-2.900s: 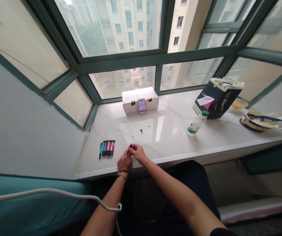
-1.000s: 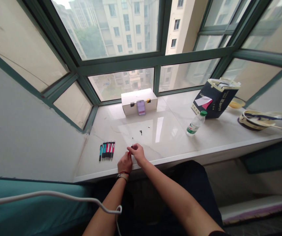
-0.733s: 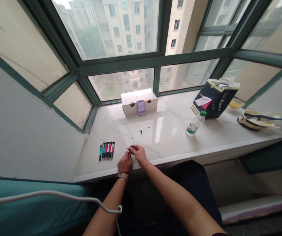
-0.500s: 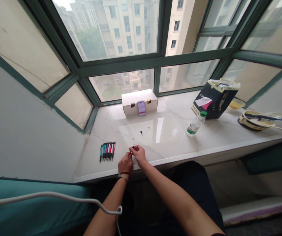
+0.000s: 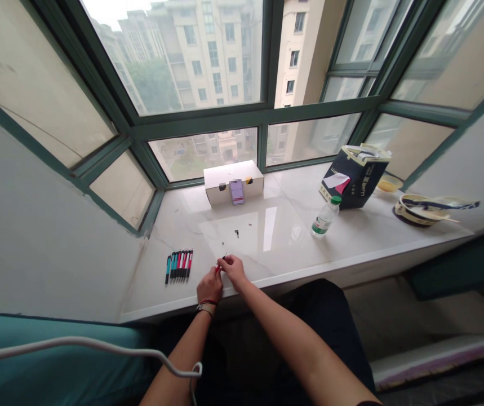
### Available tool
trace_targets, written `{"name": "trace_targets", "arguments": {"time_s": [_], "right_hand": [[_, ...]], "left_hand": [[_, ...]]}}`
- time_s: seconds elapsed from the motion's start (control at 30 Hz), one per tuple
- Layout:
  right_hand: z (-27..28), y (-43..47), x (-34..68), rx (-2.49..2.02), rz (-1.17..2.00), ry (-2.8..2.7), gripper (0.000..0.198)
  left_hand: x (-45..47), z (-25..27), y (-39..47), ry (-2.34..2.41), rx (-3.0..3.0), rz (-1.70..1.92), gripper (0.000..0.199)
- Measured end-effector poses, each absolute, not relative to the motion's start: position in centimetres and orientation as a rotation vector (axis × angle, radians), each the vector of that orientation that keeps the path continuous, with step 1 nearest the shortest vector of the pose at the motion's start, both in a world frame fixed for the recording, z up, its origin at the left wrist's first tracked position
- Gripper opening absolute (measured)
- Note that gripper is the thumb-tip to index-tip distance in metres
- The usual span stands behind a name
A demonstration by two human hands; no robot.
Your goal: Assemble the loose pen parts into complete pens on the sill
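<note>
My left hand (image 5: 210, 286) is closed around a red pen (image 5: 218, 268), whose barrel shows just above the fingers. At the pen's dark upper end, my right hand (image 5: 234, 269) pinches with thumb and fingertips; the exact piece there is too small to make out. Left of my hands, several pens (image 5: 178, 266) in teal and red with black grips lie side by side in a row. Beyond my fingers are a small black part (image 5: 236, 233), a tiny dark reddish piece (image 5: 250, 224) and a tiny grey bit (image 5: 223, 243).
A white box (image 5: 234, 179) with a purple card (image 5: 237, 192) against its front stands by the window. Further right are a green-capped bottle (image 5: 325, 217), a dark paper bag (image 5: 354, 177) and a bowl (image 5: 419, 210). A white cable (image 5: 98, 341) crosses at lower left.
The view has shifted slightly, so everything sits a little to the left and mostly lower. Both hands stay together on the red pen, with more of its barrel showing between them.
</note>
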State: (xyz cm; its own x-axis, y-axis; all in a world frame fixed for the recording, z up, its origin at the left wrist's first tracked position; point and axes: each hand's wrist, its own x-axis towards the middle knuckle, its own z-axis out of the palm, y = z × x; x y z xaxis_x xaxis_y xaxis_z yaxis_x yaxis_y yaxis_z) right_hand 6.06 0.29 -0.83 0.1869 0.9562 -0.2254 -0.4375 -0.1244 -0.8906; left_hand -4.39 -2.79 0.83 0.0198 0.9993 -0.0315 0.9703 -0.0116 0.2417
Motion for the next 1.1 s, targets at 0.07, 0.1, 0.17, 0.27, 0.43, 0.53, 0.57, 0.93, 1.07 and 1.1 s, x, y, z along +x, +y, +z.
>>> {"name": "trace_targets", "arguments": {"time_s": [0.07,0.1,0.17,0.27,0.43,0.53,0.57,0.93,1.07,1.1], "right_hand": [[-0.5,-0.2,6.6,-1.019,1.419,-0.673,0.043],[-0.4,-0.4,6.8,-0.987,1.452,-0.702,0.044],[-0.1,-0.8,7.3,-0.950,1.493,-0.746,0.045],[0.1,-1.1,7.7,-0.944,1.514,-0.774,0.043],[-0.7,-0.8,7.7,-0.953,1.493,-0.721,0.040],[-1.3,-0.6,7.6,-0.917,1.532,-0.689,0.041],[-1.5,-0.6,7.6,-0.912,1.543,-0.684,0.042],[-1.0,-0.5,8.2,-0.869,1.672,-0.724,0.047],[-0.7,-0.5,8.4,-0.947,1.687,-0.765,0.049],[-0.6,-0.5,8.5,-0.967,1.687,-0.782,0.050]], "left_hand": [[-4.4,0.9,-2.8,2.056,2.076,0.240,0.041],[-4.4,0.8,-2.8,2.056,2.068,0.254,0.042],[-4.4,0.8,-2.8,2.058,2.055,0.277,0.044],[-4.5,0.5,-2.8,2.053,2.058,0.286,0.044],[-4.7,0.2,-2.7,1.992,2.154,0.255,0.041],[-4.7,0.2,-2.7,1.993,2.176,0.221,0.042],[-4.7,0.3,-2.7,1.999,2.169,0.214,0.043],[-4.7,1.0,-2.7,1.971,2.122,0.140,0.047],[-4.8,1.0,-2.8,1.963,2.112,0.171,0.046],[-4.9,0.9,-2.9,1.962,2.107,0.200,0.046]]}}
